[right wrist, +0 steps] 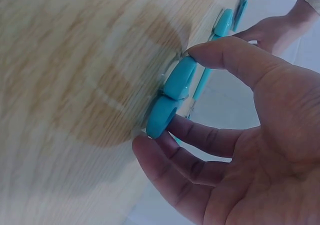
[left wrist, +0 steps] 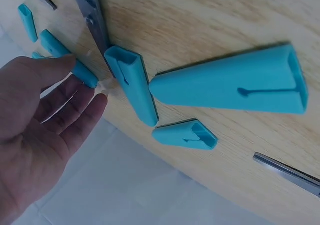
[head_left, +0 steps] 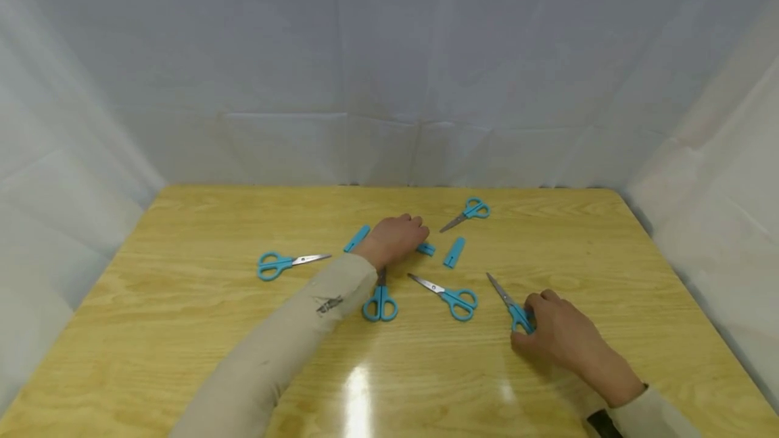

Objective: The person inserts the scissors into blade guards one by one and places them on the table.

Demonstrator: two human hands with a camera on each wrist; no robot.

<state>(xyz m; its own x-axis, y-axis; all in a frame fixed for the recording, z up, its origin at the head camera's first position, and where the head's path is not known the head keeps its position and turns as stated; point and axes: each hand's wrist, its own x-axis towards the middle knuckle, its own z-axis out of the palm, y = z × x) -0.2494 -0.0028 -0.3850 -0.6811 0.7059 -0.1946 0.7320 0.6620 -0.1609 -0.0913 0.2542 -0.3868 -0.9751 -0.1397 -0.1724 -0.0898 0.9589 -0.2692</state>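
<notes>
My left hand (head_left: 395,238) reaches over the middle of the table among blue scissors caps. In the left wrist view its thumb and fingers pinch a slotted blue cap (left wrist: 57,47). Beside this hand lie more caps (left wrist: 227,82), one touching a scissors blade (left wrist: 93,25). My right hand (head_left: 562,333) is at the right, holding a pair of blue-handled scissors (head_left: 517,315) by the finger loops. The blades of those scissors point away, toward the back left. In the right wrist view the thumb is on one loop (right wrist: 181,77) and fingers are at the other.
More uncapped scissors lie around: one at the left (head_left: 276,265), one below my left wrist (head_left: 380,304), one in the middle (head_left: 456,301) and one at the back (head_left: 475,208). A loose cap (head_left: 454,252) lies right of my left hand. White sheeting (head_left: 389,73) surrounds the wooden table (head_left: 201,235).
</notes>
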